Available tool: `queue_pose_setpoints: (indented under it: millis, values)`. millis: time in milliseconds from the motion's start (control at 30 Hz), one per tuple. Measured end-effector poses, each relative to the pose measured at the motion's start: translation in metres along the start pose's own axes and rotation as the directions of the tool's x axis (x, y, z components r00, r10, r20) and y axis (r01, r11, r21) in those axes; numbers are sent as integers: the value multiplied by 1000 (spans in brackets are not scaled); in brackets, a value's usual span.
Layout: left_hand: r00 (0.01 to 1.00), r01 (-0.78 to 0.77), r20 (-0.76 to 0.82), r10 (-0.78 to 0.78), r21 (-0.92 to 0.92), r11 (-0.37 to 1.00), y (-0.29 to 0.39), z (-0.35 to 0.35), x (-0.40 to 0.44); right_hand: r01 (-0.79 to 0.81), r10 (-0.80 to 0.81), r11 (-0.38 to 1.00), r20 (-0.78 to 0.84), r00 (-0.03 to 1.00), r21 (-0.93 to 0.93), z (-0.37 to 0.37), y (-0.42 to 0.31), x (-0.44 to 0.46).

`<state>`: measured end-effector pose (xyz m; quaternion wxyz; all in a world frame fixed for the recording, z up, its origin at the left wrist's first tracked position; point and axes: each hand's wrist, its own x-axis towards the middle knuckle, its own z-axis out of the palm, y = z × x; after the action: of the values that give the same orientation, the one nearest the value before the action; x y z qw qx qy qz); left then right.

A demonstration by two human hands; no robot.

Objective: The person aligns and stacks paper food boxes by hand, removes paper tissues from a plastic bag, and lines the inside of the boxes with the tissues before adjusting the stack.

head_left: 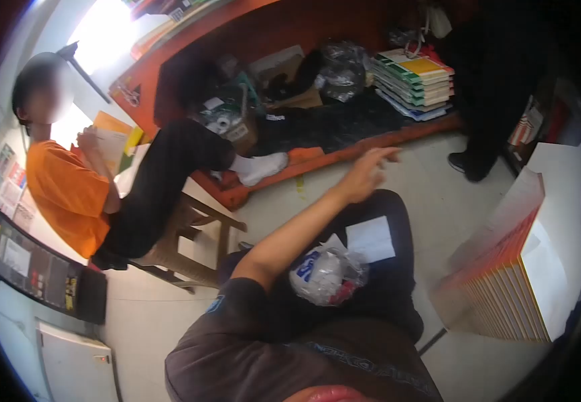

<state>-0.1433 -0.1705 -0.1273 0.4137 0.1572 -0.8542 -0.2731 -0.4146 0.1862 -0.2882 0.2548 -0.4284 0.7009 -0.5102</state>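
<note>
My left hand reaches forward over my knee, its fingers stretched out, loosely apart and slightly blurred. Nothing shows in its grasp. Below the forearm, a crumpled clear plastic bag with white, blue and red contents rests on my lap. Beside the bag, a white sheet of paper lies on my thigh, just below the hand but apart from it. My right hand is out of sight.
At right stands a tall stack of orange-edged books. A low orange shelf ahead bears a book stack and plastic-wrapped items. A person in orange sits on a stool, holding a yellow booklet. Another person's dark-clothed leg stands beyond.
</note>
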Motion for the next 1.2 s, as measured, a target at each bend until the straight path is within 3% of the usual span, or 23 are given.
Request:
queue_pose_setpoints:
  millis: [100,200,300,467,633,700,767,833,867,933,967,1000,1033,1067,1200]
  values:
    - [981,147,-141,-136,72,987,-36,-14,-80,-76,74,994,38,997,81,48,23,-33]
    - [932,363,-23,-363,-9,932,-75,-19,-127,-128,117,982,82,990,140,74,32,-43]
    - [906,415,53,-419,71,907,-73,-7,-154,-148,133,977,102,986,155,82,36,-44]
    - [825,434,315,-470,180,883,-65,5,-184,-147,131,977,108,985,153,84,45,-47]
    - [599,592,415,-685,346,728,-11,-23,-235,-123,113,984,82,990,125,69,48,-41]
    - [403,574,469,-786,540,616,14,-26,-272,-74,73,992,15,997,102,50,45,-38]
    - [326,672,468,-821,497,550,33,-21,-304,80,-74,994,-78,994,79,17,28,-36]
    - [374,630,349,-859,584,511,73,-11,-314,327,-314,942,-145,938,74,-12,-6,-38]
    - [456,566,320,-830,616,548,80,-6,-323,464,-455,882,-101,885,83,-11,-24,-35]
    - [515,547,277,-811,622,560,69,-6,-336,664,-668,742,24,744,88,23,-77,-21]
    - [534,553,272,-801,604,574,70,4,-347,636,-630,767,85,772,-90,67,-116,-16]
    - [605,556,250,-756,546,626,66,7,-358,638,-580,740,280,765,-211,90,-164,-5]
    - [670,561,209,-712,485,670,63,7,-363,725,-631,651,372,681,-224,118,-173,9]
    - [664,605,170,-728,451,657,77,8,-358,769,-647,588,424,633,-251,144,-164,24]
    - [674,717,-35,-738,271,643,106,-1,-355,821,-433,329,698,571,-467,199,-149,63]
